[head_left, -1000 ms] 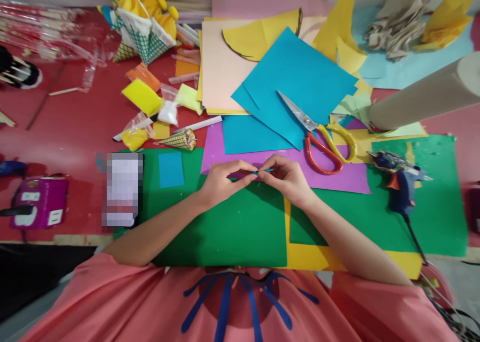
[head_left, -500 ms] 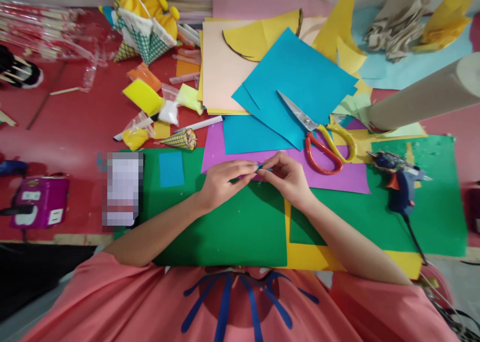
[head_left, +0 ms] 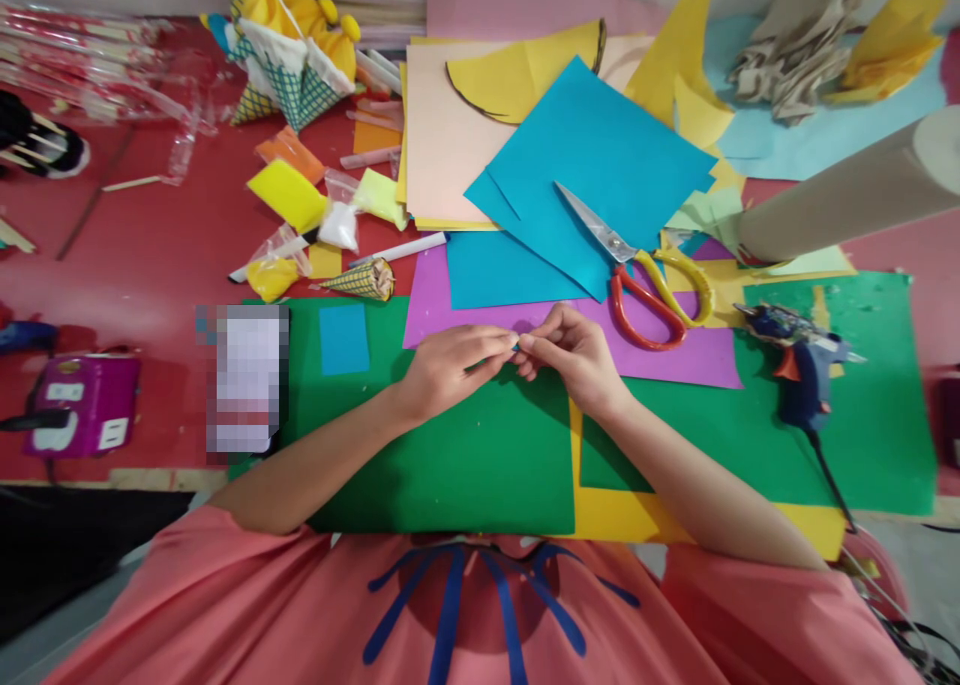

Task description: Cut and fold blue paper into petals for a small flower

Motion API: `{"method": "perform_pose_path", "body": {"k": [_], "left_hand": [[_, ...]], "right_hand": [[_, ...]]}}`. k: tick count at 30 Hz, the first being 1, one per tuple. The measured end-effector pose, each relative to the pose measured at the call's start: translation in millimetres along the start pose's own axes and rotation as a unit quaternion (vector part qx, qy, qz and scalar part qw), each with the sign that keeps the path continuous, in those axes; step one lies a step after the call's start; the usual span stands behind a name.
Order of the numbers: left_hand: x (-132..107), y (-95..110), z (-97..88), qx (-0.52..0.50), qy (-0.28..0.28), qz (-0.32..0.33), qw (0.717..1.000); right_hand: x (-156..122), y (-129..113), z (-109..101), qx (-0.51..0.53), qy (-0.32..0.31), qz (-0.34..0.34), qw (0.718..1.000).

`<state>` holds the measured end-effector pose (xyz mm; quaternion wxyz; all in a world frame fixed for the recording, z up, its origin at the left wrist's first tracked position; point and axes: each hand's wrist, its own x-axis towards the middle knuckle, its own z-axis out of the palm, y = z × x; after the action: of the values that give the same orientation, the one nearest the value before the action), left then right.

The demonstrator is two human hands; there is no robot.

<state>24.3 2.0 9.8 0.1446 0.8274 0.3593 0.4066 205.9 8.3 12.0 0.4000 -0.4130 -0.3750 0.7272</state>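
Note:
Over the green sheet (head_left: 450, 475), my left hand (head_left: 454, 365) and my right hand (head_left: 574, 355) meet fingertip to fingertip. Between them is a small blue piece (head_left: 516, 346), mostly covered by the fingers; it looks like paper or foam sheet. My left hand pinches it with thumb and fingers, and my right thumb and forefinger press on its other end. A blue square (head_left: 344, 339) lies flat to the left. Just beyond my right hand rest scissors (head_left: 619, 250) with red and yellow handles, on blue sheets (head_left: 592, 155) and a purple sheet (head_left: 675, 357).
At right lie a blue glue gun (head_left: 808, 380) and a thick white roll (head_left: 847, 185). A phone (head_left: 246, 380) is at left, beside a purple box (head_left: 82, 403). Behind are a patterned cone (head_left: 364, 278), a marker (head_left: 409, 248) and small bags of coloured clay (head_left: 289, 193).
My right fingers have shifted slightly left and curled in around the blue piece, so less of it shows. My left hand has hardly moved.

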Motion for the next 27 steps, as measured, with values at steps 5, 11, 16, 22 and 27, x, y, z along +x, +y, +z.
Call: {"method": "perform_pose_path", "body": {"k": [5,11,16,22,27], "left_hand": [[1.2,1.7,0.2,0.013,0.014,-0.001,1.0],[2.6,1.3,-0.6,-0.062,0.037,-0.133,0.988],[4.1,0.8,-2.0,-0.119,0.036,-0.178,0.976],[3.0,-2.0,-0.6,-0.129,0.047,-0.135,0.981],[2.3,-2.0,-1.9,-0.074,0.041,-0.052,0.995]], "right_hand": [[-0.3,2.0,0.5,0.016,0.007,-0.01,1.0],[-1.9,0.9,-0.9,-0.064,-0.008,-0.068,0.996],[-4.3,0.4,-3.8,-0.218,0.034,-0.156,0.963],[-4.9,-0.6,-6.1,-0.278,0.034,-0.197,0.939],[-5.9,-1.8,-4.1,-0.285,0.038,-0.184,0.94]]}}
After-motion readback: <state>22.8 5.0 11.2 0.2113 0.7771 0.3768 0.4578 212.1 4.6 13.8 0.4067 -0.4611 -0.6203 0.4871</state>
